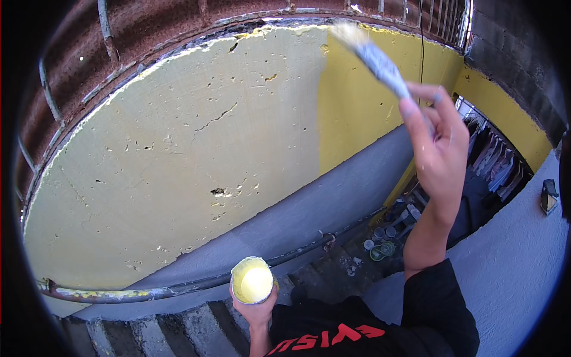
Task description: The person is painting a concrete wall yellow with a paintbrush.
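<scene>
My right hand (pixel 439 138) grips a paintbrush (pixel 381 67) by its paint-smeared handle, raised in front of the wall near its top edge. The pale bristles are blurred; whether they touch the wall I cannot tell. My left hand (pixel 256 312) holds a cup (pixel 236 290) of light yellow paint (pixel 257 284), low down in front of my body. Most of the wall (pixel 178 134) is a dull greyish cream with cracks and small holes. To the right, a section (pixel 357 102) is bright yellow, with a straight vertical border between the two.
Concrete steps (pixel 205 325) run below, beside a paint-spattered pipe rail (pixel 178 290). Rusty corrugated sheet (pixel 151 22) and metal bars stand above the wall. A black cable (pixel 422 53) hangs at right. Containers (pixel 382 251) lie lower down, near hanging clothes (pixel 495 160). Something dark rests on the grey ledge (pixel 513 250).
</scene>
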{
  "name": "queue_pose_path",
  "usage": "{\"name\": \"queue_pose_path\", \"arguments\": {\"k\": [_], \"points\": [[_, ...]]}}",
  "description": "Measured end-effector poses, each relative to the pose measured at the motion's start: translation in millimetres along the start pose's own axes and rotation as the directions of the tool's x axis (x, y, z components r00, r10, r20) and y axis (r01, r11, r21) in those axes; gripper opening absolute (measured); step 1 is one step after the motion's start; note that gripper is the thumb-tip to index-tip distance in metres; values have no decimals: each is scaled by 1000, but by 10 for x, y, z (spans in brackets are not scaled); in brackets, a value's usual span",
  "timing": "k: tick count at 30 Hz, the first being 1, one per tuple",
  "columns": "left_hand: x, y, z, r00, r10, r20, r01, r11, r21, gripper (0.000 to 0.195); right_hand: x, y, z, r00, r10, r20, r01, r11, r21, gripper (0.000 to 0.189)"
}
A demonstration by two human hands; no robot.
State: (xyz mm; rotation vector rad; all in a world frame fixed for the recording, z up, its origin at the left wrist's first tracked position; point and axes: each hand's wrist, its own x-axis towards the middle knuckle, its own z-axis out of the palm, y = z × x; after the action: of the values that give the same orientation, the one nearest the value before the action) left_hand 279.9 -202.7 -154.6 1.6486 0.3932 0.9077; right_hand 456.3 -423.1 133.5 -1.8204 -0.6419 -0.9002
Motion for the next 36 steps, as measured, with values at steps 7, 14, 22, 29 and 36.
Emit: {"name": "queue_pose_path", "arguments": {"k": [7,14,22,29,36], "points": [[5,-88,-28,1000,10,-9,-10,999,51,85,59,175,337,996,-26,82,45,970,-240,12],[-19,-103,-13,999,-41,4,41,999,8,87,-668,487,259,910,195,367,-60,935,-351,13],[81,24,63,998,31,50,-31,1000,-2,88,-98,36,104,996,-75,-40,70,990,-125,11],[84,20,39,998,5,66,-6,1000,12,88,151,60,441,946,-324,13,313,899,-305,13],[129,49,36,997,-19,72,17,1000,25,88,178,161,184,987,-86,-137,51,968,-244,14]]}}
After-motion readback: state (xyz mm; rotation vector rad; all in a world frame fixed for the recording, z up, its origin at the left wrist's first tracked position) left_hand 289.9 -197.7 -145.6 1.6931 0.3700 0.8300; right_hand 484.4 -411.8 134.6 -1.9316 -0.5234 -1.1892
